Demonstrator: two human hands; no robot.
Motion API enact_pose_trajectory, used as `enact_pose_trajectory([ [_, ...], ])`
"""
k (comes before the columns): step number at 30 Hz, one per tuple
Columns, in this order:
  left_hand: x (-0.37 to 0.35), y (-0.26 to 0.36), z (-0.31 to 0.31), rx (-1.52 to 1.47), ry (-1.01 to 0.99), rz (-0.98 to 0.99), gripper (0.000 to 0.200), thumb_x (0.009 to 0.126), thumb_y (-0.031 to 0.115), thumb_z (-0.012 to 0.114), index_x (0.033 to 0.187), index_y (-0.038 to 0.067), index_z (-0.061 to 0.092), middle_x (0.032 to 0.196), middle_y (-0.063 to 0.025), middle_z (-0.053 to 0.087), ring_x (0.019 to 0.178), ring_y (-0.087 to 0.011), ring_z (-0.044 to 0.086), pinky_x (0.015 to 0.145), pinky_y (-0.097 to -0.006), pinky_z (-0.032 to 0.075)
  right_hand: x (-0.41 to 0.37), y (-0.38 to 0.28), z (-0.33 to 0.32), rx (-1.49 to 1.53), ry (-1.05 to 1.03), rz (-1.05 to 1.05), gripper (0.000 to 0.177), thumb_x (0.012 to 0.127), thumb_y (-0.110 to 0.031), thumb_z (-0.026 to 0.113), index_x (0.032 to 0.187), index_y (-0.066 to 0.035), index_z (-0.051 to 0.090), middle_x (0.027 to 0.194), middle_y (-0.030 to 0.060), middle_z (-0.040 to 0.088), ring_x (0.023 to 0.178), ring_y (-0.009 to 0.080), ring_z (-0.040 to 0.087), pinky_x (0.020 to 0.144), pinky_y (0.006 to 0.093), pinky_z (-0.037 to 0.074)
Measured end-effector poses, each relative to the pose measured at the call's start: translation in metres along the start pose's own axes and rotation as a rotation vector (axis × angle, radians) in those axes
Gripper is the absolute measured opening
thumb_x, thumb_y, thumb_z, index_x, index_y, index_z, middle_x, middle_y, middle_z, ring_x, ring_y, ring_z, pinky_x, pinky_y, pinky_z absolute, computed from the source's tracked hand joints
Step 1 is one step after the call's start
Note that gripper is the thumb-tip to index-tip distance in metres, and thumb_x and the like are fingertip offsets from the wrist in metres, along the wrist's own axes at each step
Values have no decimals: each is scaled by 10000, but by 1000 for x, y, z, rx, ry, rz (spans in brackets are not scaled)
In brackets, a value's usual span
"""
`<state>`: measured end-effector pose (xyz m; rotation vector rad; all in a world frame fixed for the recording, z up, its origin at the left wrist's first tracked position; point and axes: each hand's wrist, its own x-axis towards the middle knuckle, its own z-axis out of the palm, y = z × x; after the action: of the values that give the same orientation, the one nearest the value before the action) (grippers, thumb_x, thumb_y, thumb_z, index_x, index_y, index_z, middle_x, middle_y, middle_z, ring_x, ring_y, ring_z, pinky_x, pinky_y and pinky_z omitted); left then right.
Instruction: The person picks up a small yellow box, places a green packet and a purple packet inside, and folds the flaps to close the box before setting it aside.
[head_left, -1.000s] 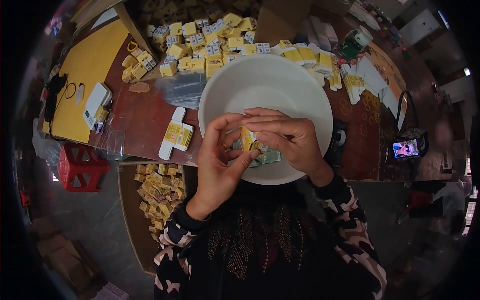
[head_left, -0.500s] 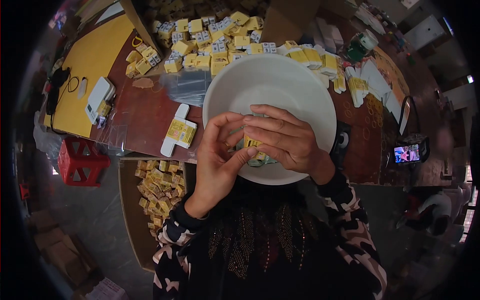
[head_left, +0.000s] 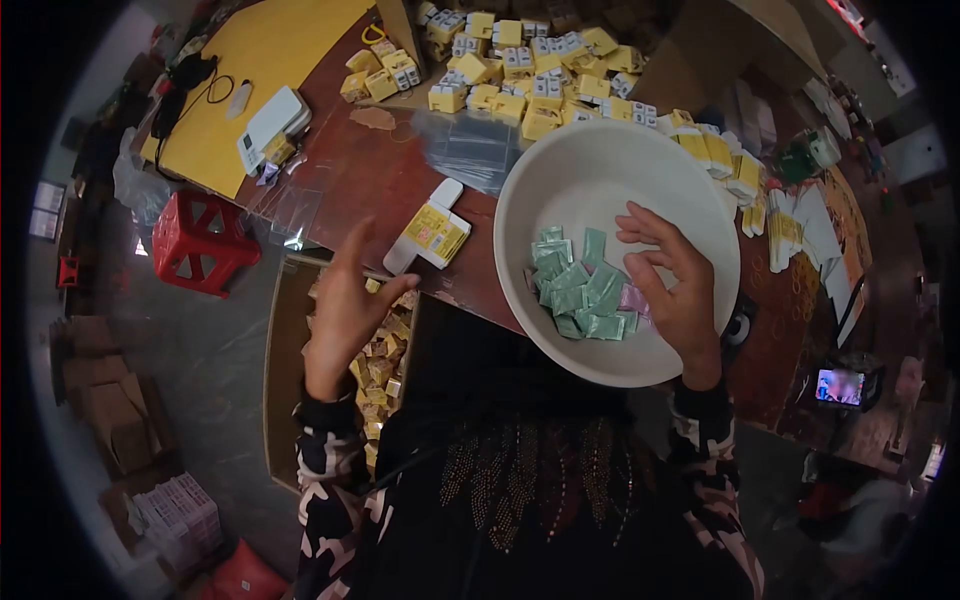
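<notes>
My left hand (head_left: 345,315) is over the cardboard carton (head_left: 272,375), fingers spread and nothing visible in it. Under and beside it are many small yellow boxes (head_left: 377,372). My right hand (head_left: 678,285) hovers inside the right side of the white basin (head_left: 520,190), its fingers loosely bent and thumb apart, apparently holding nothing. A heap of small green sachets (head_left: 580,285) lies in the basin to its left, with a pink sachet (head_left: 633,299) nearest the thumb. On the table between the hands lies a flat stack of yellow-and-white unfolded cartons (head_left: 437,232).
Many yellow-and-white boxes (head_left: 545,85) are piled behind the basin. Clear plastic film (head_left: 465,150) lies left of it. A white scale (head_left: 272,125) stands at left, above a red stool (head_left: 200,245). A small camera with a lit screen (head_left: 840,387) is at right.
My hands have parted; the small yellow box they held over the basin has left them. My left hand has moved left over the carton, uncovering the sachets. The view has turned.
</notes>
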<state>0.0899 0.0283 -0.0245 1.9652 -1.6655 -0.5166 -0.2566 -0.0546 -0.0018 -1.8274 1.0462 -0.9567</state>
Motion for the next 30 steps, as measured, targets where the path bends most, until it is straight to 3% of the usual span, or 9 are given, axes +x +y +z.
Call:
enact_pose_trajectory([
  [5, 42, -7, 71, 125, 54, 124, 976, 698, 271, 867, 1471, 22, 325, 1066, -252, 649, 994, -426, 630, 847, -459, 518, -11, 0, -1, -36, -22, -23, 483, 895, 3, 657, 1367, -43, 563, 1166, 139, 695, 1019, 184, 675, 852, 299, 549],
  [12, 41, 12, 49, -23, 16, -72, 886, 747, 159, 815, 1484, 48, 335, 1056, -228, 653, 951, -419, 646, 851, -437, 525, -18, 7, 1, 16, -6, 35, 453, 900, 2, 660, 1345, -25, 578, 1144, 145, 701, 977, 164, 681, 853, 305, 552],
  [14, 32, 15, 38, -29, 138, 53, 775, 818, 87, 765, 1484, 65, 367, 972, -154, 665, 913, -280, 680, 791, -386, 539, -15, 2, 4, 41, -27, 32, 440, 915, -4, 635, 1350, -9, 569, 1163, 151, 689, 1019, 177, 670, 886, 315, 543],
  [15, 29, 20, 33, -26, 137, 59, 775, 818, 87, 765, 1484, 65, 367, 972, -154, 665, 913, -280, 680, 791, -386, 539, -15, -1, 6, 60, -45, 33, 428, 930, -11, 610, 1355, 7, 559, 1182, 157, 676, 1062, 190, 660, 919, 325, 534],
  [17, 18, 39, 23, -472, 125, 92, 729, 844, 12, 743, 1479, 58, 388, 1018, -108, 669, 995, -200, 660, 844, -332, 537, -14, -8, 13, 95, -59, -12, 450, 931, -35, 623, 1373, 1, 544, 1208, 161, 666, 1092, 204, 650, 939, 334, 525],
  [18, 12, 52, 19, -474, 119, 96, 729, 844, 12, 743, 1479, 58, 388, 1018, -108, 669, 995, -200, 660, 844, -332, 537, -14, -11, 17, 128, -79, -59, 474, 932, -59, 636, 1390, -4, 529, 1233, 165, 656, 1123, 217, 641, 960, 342, 516],
  [21, -2, 94, 25, -936, -64, 132, 735, 810, -59, 767, 1444, 54, 414, 1269, -89, 585, 1163, -205, 619, 984, -326, 506, -12, -21, 33, 240, -81, -143, 589, 920, -131, 684, 1450, -2, 462, 1297, 175, 624, 1186, 231, 608, 1002, 346, 483],
  [27, -12, 121, 56, -874, -131, 475, 514, 822, -48, 757, 1295, 20, 568, 1323, -112, 513, 1223, -221, 571, 1017, -349, 506, -22, -25, 40, 257, -2, -169, 664, 856, -163, 757, 1438, 5, 485, 1334, 156, 619, 1216, 246, 607, 1021, 362, 471],
  [30, -14, 127, 51, -1013, -263, 388, 439, 845, -39, 740, 1262, 16, 615, 1326, -114, 512, 1202, -211, 577, 1013, -340, 507, -27, -28, 32, 329, -5, -102, 651, 853, -143, 743, 1428, 23, 488, 1328, 171, 618, 1215, 247, 608, 1024, 362, 464],
])
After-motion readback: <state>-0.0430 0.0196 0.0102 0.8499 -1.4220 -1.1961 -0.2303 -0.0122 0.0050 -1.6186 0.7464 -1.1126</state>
